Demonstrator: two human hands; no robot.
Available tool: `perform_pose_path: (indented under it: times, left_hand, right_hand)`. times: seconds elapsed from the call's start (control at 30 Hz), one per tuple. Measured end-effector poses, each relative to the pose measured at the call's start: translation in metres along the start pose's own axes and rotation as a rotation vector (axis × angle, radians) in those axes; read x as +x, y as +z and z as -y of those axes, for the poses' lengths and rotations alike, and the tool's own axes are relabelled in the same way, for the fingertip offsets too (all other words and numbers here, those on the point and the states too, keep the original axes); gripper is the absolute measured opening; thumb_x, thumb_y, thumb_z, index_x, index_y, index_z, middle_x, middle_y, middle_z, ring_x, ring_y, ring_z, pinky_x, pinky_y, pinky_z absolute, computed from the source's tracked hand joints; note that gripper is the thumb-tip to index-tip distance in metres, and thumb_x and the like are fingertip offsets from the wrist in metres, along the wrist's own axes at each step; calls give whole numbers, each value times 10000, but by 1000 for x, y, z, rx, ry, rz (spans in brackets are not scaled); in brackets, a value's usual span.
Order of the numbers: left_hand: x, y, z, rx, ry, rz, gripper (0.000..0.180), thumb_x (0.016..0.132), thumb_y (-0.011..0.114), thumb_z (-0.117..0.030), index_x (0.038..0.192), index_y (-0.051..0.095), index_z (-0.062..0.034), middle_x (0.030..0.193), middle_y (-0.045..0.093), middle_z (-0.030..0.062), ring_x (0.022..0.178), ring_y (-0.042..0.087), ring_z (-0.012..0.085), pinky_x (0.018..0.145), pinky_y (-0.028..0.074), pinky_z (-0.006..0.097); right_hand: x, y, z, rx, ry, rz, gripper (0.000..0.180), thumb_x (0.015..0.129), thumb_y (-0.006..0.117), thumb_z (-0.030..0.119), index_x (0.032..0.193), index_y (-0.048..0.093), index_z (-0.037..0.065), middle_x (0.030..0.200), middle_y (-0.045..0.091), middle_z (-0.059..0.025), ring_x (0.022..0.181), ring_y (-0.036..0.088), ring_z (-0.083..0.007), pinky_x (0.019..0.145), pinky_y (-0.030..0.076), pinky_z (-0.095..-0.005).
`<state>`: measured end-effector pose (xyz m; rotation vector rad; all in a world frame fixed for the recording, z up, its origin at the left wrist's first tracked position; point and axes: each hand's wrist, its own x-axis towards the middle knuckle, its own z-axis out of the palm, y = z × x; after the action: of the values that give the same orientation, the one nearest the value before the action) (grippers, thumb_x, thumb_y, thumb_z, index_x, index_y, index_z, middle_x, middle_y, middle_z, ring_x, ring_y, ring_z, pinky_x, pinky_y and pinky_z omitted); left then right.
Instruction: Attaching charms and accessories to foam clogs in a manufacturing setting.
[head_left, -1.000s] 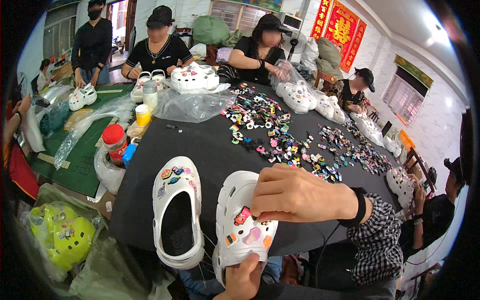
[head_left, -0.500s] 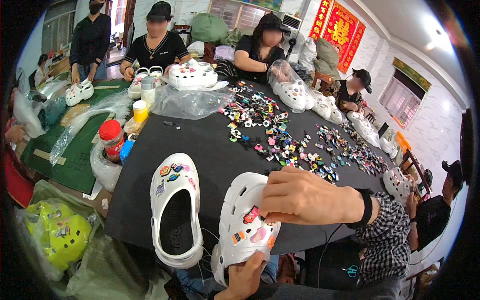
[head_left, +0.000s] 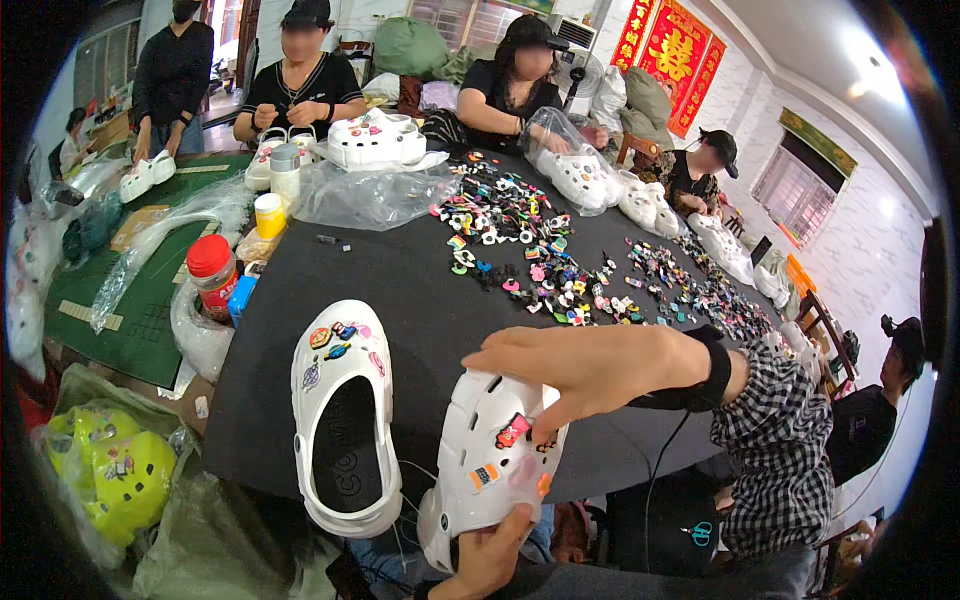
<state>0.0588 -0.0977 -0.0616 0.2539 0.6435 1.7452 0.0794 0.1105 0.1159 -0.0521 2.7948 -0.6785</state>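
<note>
A white clog stands tilted at the table's near edge, with my left hand closed on its heel end, thumb outside and the other fingers hidden in the opening. Over its toe reaches my right hand, fingers stretched out and the thumb pressed against the upper near a small dark charm. A red-pink charm, an orange charm and a pale pink one sit on the same upper. To the left, a second white clog lies flat on the black table surface, with several charms on its toe.
Loose colourful charms spread across the table beyond my hands. At left are a red-lidded jar, a yellow-labelled tub and bagged lime-green clogs. Several people sit or stand around, some handling white clogs. Blue-handled scissors lie at lower right.
My right hand has gone from a pinch at the clog's upper to stretched fingers over the toe, thumb against the upper. My left hand keeps its hold. The view has shifted slightly.
</note>
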Motion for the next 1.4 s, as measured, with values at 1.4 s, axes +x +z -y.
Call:
perform_pose_path:
  times: [1.4]
  left_hand:
    - [-4,1,1,166,-23,-52,422,921,556,6,1332,461,-10,1206,570,55,1019,569,128,804,462,250]
  right_hand:
    - [-18,24,-5,-124,2,-197,608,798,717,238,1320,437,100,1271,432,-203,1132,508,-365,900,450,-435]
